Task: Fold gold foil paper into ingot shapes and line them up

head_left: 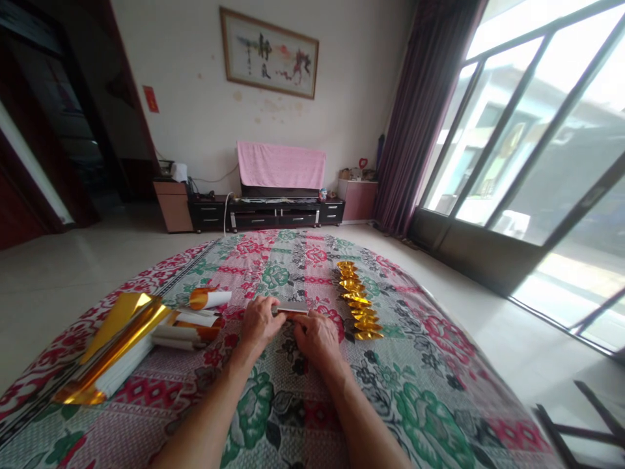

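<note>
A narrow folded strip of foil paper [293, 307], pale on top with a gold-brown lower edge, lies between my two hands over the middle of the table. My left hand [261, 320] pinches its left end, thumb toward the near edge. At the right end my right hand [318, 337] is closed on it, fingers bent at the near edge; the fingertips are partly hidden. To the right runs a row of folded gold foil ingots [360, 298]. On the left lie a stack of gold foil sheets [129, 348] and curled foil pieces [188, 329], with another curled piece [211, 298] just behind.
A patterned red, green and grey cloth [273, 277] covers the round table. Beyond it stands a low black cabinet [273, 218] with a pink cloth [282, 164] over a screen-shaped object. Glass doors [512, 150] are on the right; a dark stool frame [581, 423] stands at lower right.
</note>
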Tool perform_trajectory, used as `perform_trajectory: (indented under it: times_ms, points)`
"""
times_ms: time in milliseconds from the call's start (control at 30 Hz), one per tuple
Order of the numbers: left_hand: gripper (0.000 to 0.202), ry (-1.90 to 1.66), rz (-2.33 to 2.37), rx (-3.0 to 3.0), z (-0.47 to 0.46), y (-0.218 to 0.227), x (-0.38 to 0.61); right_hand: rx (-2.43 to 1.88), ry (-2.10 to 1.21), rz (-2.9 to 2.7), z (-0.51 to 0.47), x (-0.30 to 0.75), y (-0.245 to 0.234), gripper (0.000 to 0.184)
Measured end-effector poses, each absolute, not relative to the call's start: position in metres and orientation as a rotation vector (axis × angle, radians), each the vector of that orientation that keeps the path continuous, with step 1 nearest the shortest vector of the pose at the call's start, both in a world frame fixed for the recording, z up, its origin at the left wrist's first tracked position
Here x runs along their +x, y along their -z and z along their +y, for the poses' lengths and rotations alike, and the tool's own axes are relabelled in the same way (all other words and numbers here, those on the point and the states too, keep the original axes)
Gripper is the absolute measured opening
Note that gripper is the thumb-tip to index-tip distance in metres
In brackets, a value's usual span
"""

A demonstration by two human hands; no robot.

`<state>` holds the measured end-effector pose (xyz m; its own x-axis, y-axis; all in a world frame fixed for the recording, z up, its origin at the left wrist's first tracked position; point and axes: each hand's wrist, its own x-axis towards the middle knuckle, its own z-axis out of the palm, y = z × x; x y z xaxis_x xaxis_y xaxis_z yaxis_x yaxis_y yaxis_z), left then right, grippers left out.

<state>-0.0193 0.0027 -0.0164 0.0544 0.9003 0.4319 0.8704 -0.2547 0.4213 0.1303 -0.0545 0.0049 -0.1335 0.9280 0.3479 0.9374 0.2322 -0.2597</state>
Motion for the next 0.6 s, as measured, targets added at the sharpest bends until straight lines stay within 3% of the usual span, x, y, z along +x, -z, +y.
perform_trajectory:
  times_ms: [233, 600]
  points:
    - [0.033, -0.958, 1.884, 2.229, 0.0054, 0.0172, -0.0204, -1.783, 0.016, -2.009, -0.0539, 0.1282, -0.0028, 0.025]
    - [0.016, -0.937, 1.847, 2.264, 0.0015, 0.0146, -0.0203, -1.931, 0.043, -1.85, -0.0559, 0.1315, -0.0064, 0.025]
